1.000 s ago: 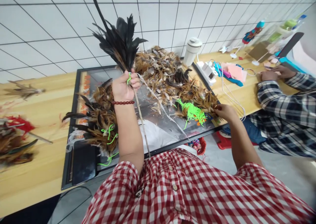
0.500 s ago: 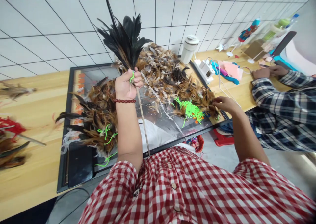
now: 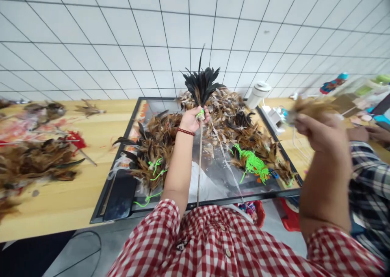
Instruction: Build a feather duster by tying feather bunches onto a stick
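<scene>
My left hand (image 3: 191, 120) is closed around a feather duster, its black feathers (image 3: 202, 83) fanned upward and its thin stick (image 3: 200, 163) running down toward my shirt. Bright green cord (image 3: 200, 113) shows at the feather base between my fingers. A white string (image 3: 224, 157) trails from that hand across the tray. Raised at the right, my right hand (image 3: 324, 134) pinches a tuft of brown feathers (image 3: 315, 106); both are smeared by motion. Below it to the left, a green cord bundle (image 3: 252, 165) lies beside brown feathers (image 3: 262, 145).
A black-framed tray (image 3: 100, 203) bears feather piles (image 3: 152, 147) and a phone (image 3: 120, 199). A white cup (image 3: 258, 94) and power strip (image 3: 273, 118) stand at the right. More feathers (image 3: 39, 159) lie left. A co-worker's plaid sleeve (image 3: 370, 163) is far right.
My right hand has risen from the feathers at the tray's right side, now with a brown tuft in it. My left hand still holds the duster. The camera view has shifted.
</scene>
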Demonstrator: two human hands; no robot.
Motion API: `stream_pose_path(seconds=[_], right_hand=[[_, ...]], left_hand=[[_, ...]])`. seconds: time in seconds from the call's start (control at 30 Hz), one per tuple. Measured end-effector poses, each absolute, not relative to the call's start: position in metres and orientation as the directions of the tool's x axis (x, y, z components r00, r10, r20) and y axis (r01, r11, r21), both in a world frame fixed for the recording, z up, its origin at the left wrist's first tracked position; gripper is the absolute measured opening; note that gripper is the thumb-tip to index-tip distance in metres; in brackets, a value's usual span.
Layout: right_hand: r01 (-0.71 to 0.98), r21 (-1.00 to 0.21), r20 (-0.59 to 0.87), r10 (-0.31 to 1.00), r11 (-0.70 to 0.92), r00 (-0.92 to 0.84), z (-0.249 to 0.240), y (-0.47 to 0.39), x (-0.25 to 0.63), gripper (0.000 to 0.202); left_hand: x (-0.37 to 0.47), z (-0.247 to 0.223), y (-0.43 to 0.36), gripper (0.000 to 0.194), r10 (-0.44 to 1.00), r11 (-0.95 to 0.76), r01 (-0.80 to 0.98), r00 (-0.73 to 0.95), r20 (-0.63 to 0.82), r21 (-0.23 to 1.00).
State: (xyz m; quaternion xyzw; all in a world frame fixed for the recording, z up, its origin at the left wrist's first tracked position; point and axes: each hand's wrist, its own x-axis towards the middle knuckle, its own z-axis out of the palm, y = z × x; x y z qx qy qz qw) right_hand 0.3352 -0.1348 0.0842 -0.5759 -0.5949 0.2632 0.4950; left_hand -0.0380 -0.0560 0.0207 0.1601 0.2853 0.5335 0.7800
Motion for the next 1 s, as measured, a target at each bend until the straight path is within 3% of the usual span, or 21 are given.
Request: stream_pose_path(seconds=[0.07,0.13,0.23,0.5,0.63,0.73,1.0], right_hand=[[0.123,-0.965,0.221,0.971,0.232,-0.094,0.097,-0.102,0.266,0.042],[0.000,-0.986,0.159,0.950,0.165,-0.268,0.099,-0.069,0.201,0.043],[-0.083,-0.995,0.085,0.926,0.059,-0.367,0.090,-0.033,0.141,0.047],[-0.028,-1.000,0.011,0.929,0.001,-0.370,0.069,-0.005,0.127,0.049],[-0.076,-0.988,0.148,0.960,0.134,-0.236,0.061,-0.010,0.119,0.041],[-0.074,-0.971,0.237,0.951,0.226,-0.197,0.055,-0.014,0.112,0.035],[0.047,-0.962,0.261,0.955,0.270,-0.139,0.045,-0.010,0.114,0.032]], left_hand=[[-0.032,0.022,-0.051,0.017,0.925,0.378,-0.746,0.285,-0.250,0.548],[-0.025,0.024,-0.048,0.018,0.928,0.372,-0.753,0.296,-0.226,0.542],[-0.018,0.028,-0.048,0.025,0.938,0.347,-0.759,0.276,-0.211,0.551],[-0.019,0.033,-0.058,0.025,0.948,0.316,-0.772,0.233,-0.218,0.552],[-0.021,0.036,-0.066,0.022,0.952,0.306,-0.771,0.261,-0.161,0.559],[-0.020,0.039,-0.070,0.011,0.960,0.266,-0.728,0.257,-0.108,0.632],[-0.008,0.035,-0.068,0.017,0.984,0.166,-0.662,0.155,-0.083,0.731]])
